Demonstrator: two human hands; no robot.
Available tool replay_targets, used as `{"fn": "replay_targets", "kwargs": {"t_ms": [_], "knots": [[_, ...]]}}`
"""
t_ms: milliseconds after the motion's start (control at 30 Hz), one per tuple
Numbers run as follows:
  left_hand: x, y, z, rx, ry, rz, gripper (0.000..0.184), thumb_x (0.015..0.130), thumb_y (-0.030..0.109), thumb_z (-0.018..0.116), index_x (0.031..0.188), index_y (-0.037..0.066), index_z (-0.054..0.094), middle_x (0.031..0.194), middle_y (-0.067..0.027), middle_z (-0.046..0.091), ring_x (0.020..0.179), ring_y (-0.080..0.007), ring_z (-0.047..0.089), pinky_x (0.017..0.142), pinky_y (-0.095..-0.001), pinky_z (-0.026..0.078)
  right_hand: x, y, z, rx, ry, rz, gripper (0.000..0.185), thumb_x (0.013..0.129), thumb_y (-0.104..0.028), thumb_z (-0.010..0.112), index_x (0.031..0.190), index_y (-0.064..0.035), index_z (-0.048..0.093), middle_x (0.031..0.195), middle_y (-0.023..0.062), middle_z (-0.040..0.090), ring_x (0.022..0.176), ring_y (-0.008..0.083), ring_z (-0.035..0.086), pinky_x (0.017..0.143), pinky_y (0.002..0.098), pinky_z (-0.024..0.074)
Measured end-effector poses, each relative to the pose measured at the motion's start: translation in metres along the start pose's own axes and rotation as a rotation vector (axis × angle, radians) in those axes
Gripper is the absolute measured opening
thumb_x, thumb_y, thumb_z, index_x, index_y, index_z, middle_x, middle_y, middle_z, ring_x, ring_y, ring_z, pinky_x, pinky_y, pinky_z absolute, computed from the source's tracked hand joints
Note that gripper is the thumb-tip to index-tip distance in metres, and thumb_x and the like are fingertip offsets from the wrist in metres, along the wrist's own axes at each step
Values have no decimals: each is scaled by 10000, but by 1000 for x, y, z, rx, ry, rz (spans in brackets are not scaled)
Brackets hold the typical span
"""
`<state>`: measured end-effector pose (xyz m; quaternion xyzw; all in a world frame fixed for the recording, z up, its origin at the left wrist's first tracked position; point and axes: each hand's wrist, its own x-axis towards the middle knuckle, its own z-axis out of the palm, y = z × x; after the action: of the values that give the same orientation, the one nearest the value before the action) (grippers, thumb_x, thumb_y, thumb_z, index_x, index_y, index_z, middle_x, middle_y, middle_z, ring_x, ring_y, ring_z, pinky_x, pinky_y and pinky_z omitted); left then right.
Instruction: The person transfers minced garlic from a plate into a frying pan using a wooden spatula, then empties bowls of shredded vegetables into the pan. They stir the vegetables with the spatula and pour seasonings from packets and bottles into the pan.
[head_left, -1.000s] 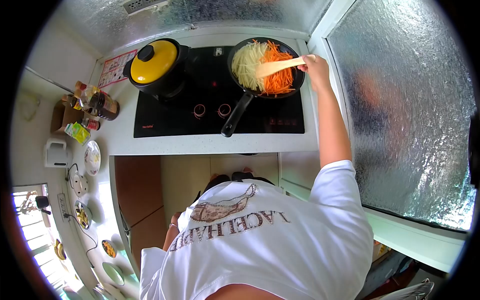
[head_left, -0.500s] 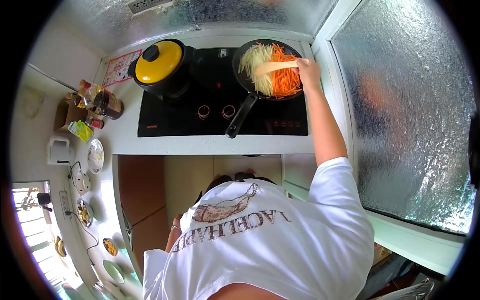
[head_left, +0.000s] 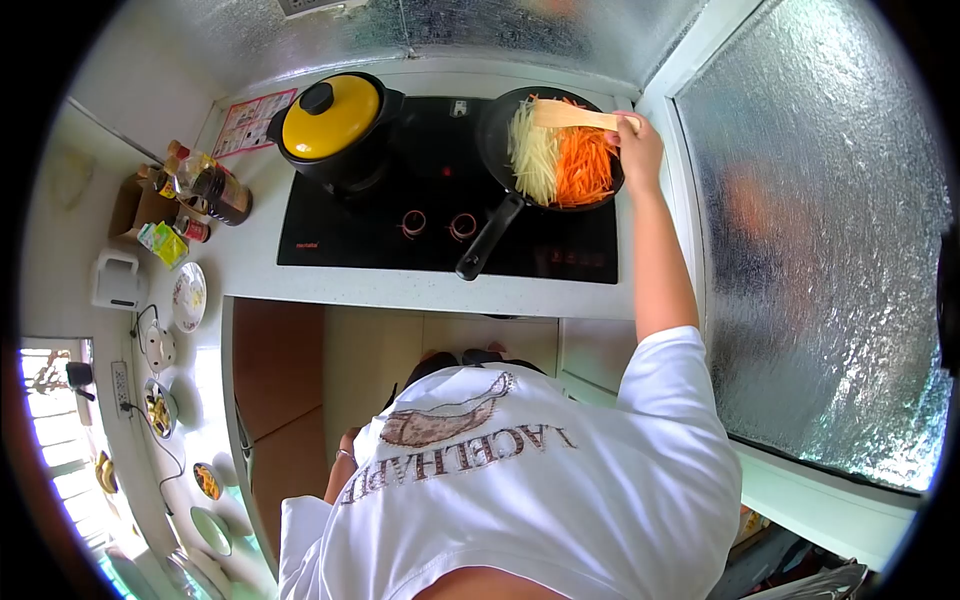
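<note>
My right hand [head_left: 637, 150] is closed on the handle of a wooden spatula [head_left: 570, 115]. The spatula's flat blade lies over the far part of a black frying pan [head_left: 493, 130], above the food. Pale vegetable shreds [head_left: 533, 160] fill the middle of the pan, and orange carrot shreds [head_left: 585, 170] lie beside them on the right. The pan's black handle [head_left: 490, 238] points toward me, with no hand on it. My left hand [head_left: 349, 440] hangs low at my side, with a bracelet at the wrist; its fingers are hidden.
The pan rests on a black glass cooktop [head_left: 350, 240], beside a black pot with a yellow lid [head_left: 332, 115]. Bottles [head_left: 222, 193], a patterned plate [head_left: 189, 297] and several dishes line the left counter [head_left: 215, 350]. A textured glass pane [head_left: 810, 250] stands close on my right.
My right hand has moved the spatula toward the far side of the pan. The pale shreds now sit farther right, heaped against the carrot, baring the pan's left side. The view has shifted slightly.
</note>
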<state>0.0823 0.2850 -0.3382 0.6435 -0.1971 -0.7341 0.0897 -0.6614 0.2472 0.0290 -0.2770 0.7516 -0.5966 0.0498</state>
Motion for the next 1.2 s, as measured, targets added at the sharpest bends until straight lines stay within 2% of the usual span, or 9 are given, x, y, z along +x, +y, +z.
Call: {"fn": "replay_targets", "kwargs": {"t_ms": [133,233,400,567,667,833,900,1033,1200], "knots": [[1,-8,-3,-18,7,6,339,841,276,465,943,-2,630,928,-130,645,794,-225,618,737,-328,485,1,-2,3,-248,-98,-186,203,877,-154,494,999,-37,606,846,139,645,721,215,630,678,303,492],[1,-13,-4,-23,10,6,340,840,275,465,943,-3,630,927,-130,645,792,-225,618,736,-328,486,8,42,28,-544,-257,-501,239,845,-122,496,1051,-60,600,952,188,612,893,338,568,779,401,450],[3,-17,-3,-27,11,8,341,839,275,465,944,-5,630,926,-131,645,789,-226,619,736,-330,486,-28,20,45,-633,-364,-608,234,876,-151,501,1048,-20,590,936,174,627,857,311,603,763,372,471],[7,-15,0,-29,5,21,343,837,274,466,945,-6,630,925,-132,646,786,-227,620,736,-331,487,-36,-9,20,-449,-227,-527,213,870,-125,508,1031,-17,594,906,168,629,819,308,606,739,368,473],[9,-15,2,-22,-1,33,343,836,274,466,945,-7,630,925,-132,646,785,-227,620,735,-331,487,-56,-7,27,-532,-447,-551,201,854,-97,514,1019,-18,597,916,162,624,843,306,597,745,365,470],[12,-9,9,-14,-14,69,345,834,273,467,946,-9,630,924,-133,646,782,-228,620,735,-332,487,-48,16,31,-614,-354,-525,195,847,-117,525,996,-16,599,910,169,612,852,323,576,750,383,458],[5,-1,17,-7,-3,72,343,834,268,462,947,-9,630,922,-133,646,781,-231,621,735,-332,488,-56,3,28,-598,-346,-621,187,845,-116,525,985,-18,602,900,171,611,835,328,572,743,389,457],[-12,10,36,-56,35,-15,335,836,242,443,950,-13,629,917,-133,647,778,-243,622,732,-332,490,-75,-4,41,-657,-478,-556,199,840,-129,534,998,-32,606,909,170,612,838,330,575,741,393,460],[-7,6,17,-96,-39,26,324,833,227,444,931,-19,631,900,-133,649,766,-249,624,724,-339,495,-51,-3,22,-583,-292,-504,210,859,-131,510,1018,-31,604,940,173,618,869,326,586,756,371,464]]}}
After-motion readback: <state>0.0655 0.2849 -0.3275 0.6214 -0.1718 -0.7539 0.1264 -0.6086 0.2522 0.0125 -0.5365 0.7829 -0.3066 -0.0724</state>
